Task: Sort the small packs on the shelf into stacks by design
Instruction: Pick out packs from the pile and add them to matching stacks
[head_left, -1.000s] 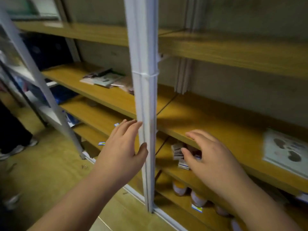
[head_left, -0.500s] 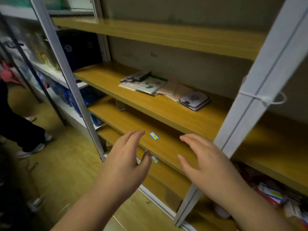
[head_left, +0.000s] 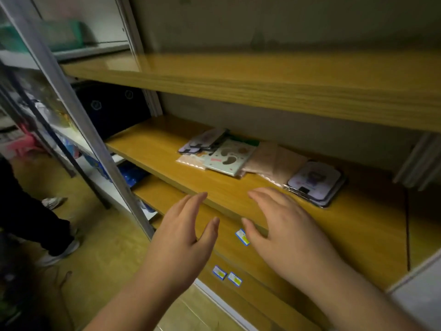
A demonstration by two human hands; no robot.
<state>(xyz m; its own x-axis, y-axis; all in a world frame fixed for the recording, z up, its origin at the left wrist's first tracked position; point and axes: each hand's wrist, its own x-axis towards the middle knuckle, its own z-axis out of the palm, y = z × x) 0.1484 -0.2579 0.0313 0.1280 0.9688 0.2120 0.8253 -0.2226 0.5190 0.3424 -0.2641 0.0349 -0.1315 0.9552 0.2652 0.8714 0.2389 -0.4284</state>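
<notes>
Small flat packs lie in a loose row on the middle wooden shelf (head_left: 152,149). From left there are dark-edged lilac packs (head_left: 202,140), a pale green pack with brown blobs (head_left: 229,158), beige packs (head_left: 274,162), and a stack of rounded lilac packs (head_left: 317,181) at the right. My left hand (head_left: 181,235) and my right hand (head_left: 284,225) hover in front of the shelf's front edge, fingers apart, holding nothing, short of the packs.
A white metal upright (head_left: 78,130) slants down the left. Another shelf board (head_left: 286,84) runs overhead. Lower shelf edges carry small blue-yellow labels (head_left: 242,236). A person's dark-trousered legs (head_left: 31,211) stand on the floor at left. Dark blue boxes (head_left: 112,108) sit behind the upright.
My view has swung left and closer to the middle shelf, so the packs now sit just ahead of my hands. Both hands stay open and empty.
</notes>
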